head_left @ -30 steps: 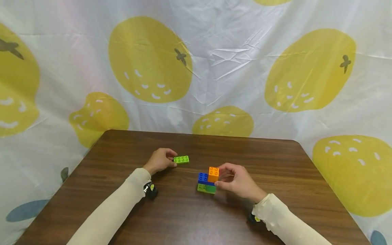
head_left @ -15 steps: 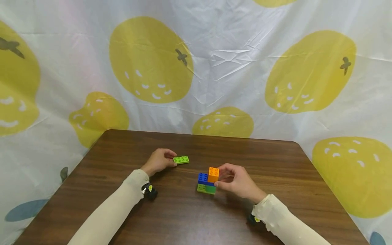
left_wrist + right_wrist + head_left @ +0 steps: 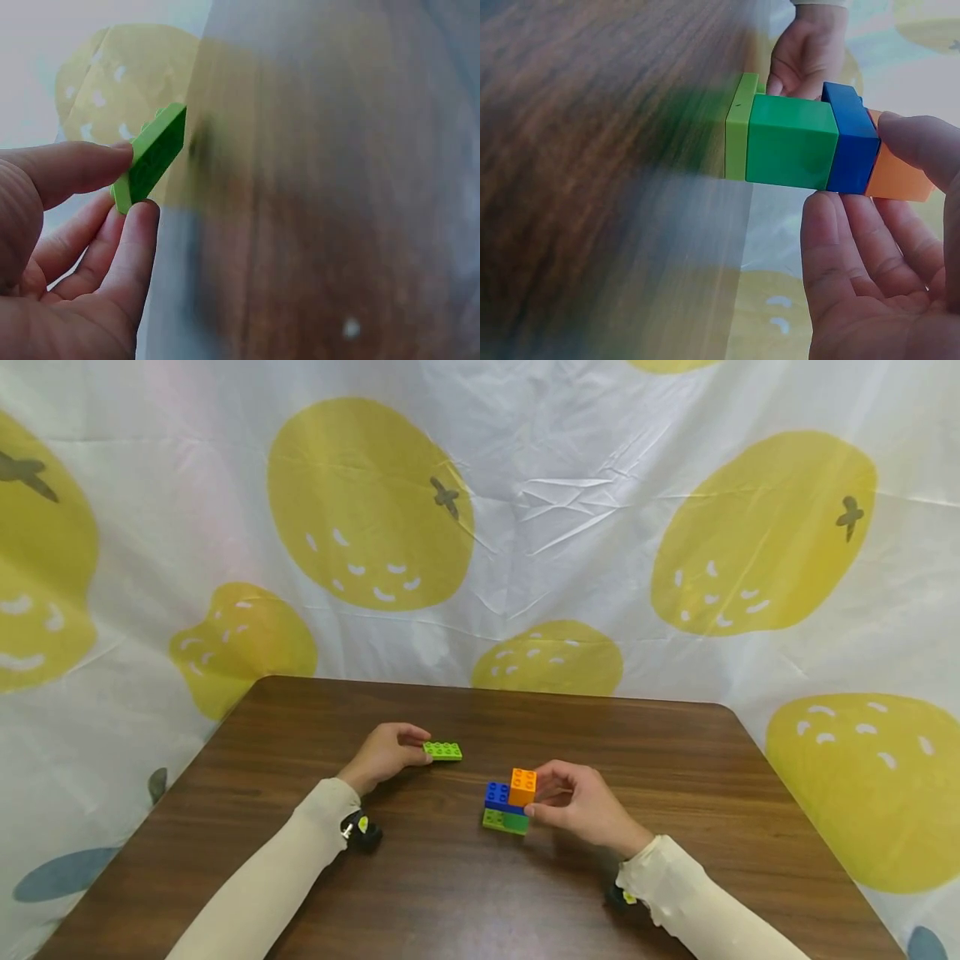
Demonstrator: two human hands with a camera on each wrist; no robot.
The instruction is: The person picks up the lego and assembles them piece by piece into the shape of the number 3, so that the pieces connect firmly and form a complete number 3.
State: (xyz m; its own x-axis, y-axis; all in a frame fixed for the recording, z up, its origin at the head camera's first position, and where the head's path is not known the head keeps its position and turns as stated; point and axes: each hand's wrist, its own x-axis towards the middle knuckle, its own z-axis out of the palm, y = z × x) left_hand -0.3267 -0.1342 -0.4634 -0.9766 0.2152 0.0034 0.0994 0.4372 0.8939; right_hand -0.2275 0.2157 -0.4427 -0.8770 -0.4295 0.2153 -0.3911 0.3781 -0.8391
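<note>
My left hand [image 3: 381, 755] pinches a lime-green flat toy brick [image 3: 443, 751] by its left end, thumb on one side and fingers on the other. In the left wrist view, the hollow underside of that lime-green flat brick [image 3: 157, 161] shows, and it is held off the table. My right hand [image 3: 588, 806] grips a small stack of toy bricks by its right side. From bottom to top, the stack has a lime-green flat brick [image 3: 739, 131], a green block [image 3: 791, 142], a blue flat brick [image 3: 853, 142] and an orange block [image 3: 522, 787]. The orange block stands on the blue brick's right half.
A dark brown wooden table [image 3: 450, 893] lies under both hands, its far edge close to a white curtain [image 3: 510, 552] with yellow fruit prints. Each wrist wears a small black camera, the left camera [image 3: 362, 831] being easier to see.
My left hand has shifted slightly to the left with the lime-green flat brick. The right hand and the stack have stayed in place.
</note>
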